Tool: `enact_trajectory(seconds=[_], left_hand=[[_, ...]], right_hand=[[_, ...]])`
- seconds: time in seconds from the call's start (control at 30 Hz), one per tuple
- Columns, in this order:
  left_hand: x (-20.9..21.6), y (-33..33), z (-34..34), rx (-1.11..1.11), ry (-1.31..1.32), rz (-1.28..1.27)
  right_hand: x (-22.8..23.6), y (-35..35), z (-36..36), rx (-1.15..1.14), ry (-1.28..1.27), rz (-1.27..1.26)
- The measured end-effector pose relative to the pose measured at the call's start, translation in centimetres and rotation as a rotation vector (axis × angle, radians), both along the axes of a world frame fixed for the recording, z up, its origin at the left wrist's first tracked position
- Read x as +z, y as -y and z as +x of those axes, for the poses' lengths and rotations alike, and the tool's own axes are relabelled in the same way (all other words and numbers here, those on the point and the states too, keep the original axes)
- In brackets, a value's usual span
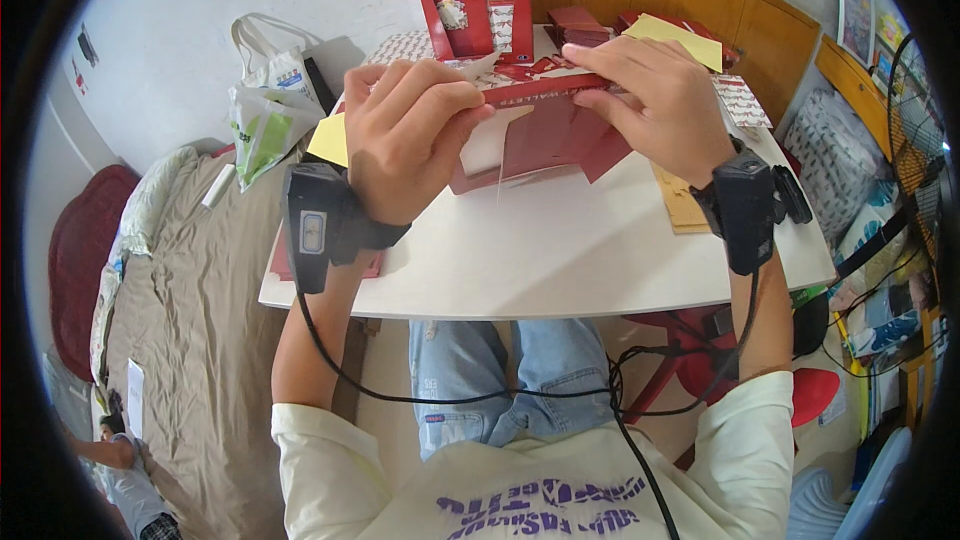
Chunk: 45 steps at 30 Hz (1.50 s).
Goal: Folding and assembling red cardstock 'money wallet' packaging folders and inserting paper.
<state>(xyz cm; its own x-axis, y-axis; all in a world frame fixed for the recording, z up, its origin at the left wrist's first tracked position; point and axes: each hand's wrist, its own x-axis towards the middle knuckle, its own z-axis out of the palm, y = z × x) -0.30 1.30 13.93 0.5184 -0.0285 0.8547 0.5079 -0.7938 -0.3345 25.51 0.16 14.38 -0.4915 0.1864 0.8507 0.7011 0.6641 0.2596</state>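
My left hand (405, 135) and my right hand (655, 100) are raised over a white table (560, 260), both gripping a flat dark red cardboard box blank (545, 135) with a clear window. The left fingers pinch its upper left flap. On the right, my fingers press along its top edge. Each wrist wears a black device with a cable running down to my chest.
An upright red display box (475, 0) stands at the table's far edge beside more red cartons (580, 28), a yellow sheet (675, 38) and a brown card (680, 202). Plastic bags (265, 105) and a bed (190, 320) lie to the left; a red stool (700, 360) sits under the table.
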Motion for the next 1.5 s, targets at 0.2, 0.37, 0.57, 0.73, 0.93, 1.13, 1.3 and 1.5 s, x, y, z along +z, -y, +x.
enact_trajectory(seconds=[0.2, 0.37, 0.57, 0.73, 0.93, 1.13, 1.3, 1.5], left_hand=[[-0.6, 1.7, -0.2, -0.021, -0.015, -0.299], [-1.6, 1.6, -0.4, 0.013, -0.063, -0.303], [-4.0, 0.2, -1.9, -0.158, 0.201, -0.377], [-3.3, 0.2, -1.7, -0.209, 0.102, -0.363], [-2.4, 0.7, -1.4, -0.257, 0.115, -0.388], [-2.7, 0.5, -1.3, -0.251, 0.12, -0.233], [-2.9, 0.1, -1.9, -0.278, 0.22, -0.268], [-2.6, -0.8, -2.0, -0.255, 0.291, -0.149]], right_hand=[[-0.2, 1.9, 1.5, -0.004, 0.045, -0.347], [-1.4, 1.9, 1.3, -0.017, -0.005, -0.278], [-2.9, 1.3, 2.3, -0.022, -0.069, -0.004], [-3.0, 1.3, 2.3, -0.027, -0.019, 0.131], [-3.3, 1.1, 2.7, -0.049, 0.024, 0.201], [-3.1, 1.3, 3.4, -0.069, -0.011, 0.1], [-4.9, 0.1, 4.1, 0.28, -0.574, -0.183], [-4.1, 0.1, 3.5, 0.448, -0.73, -0.317]])
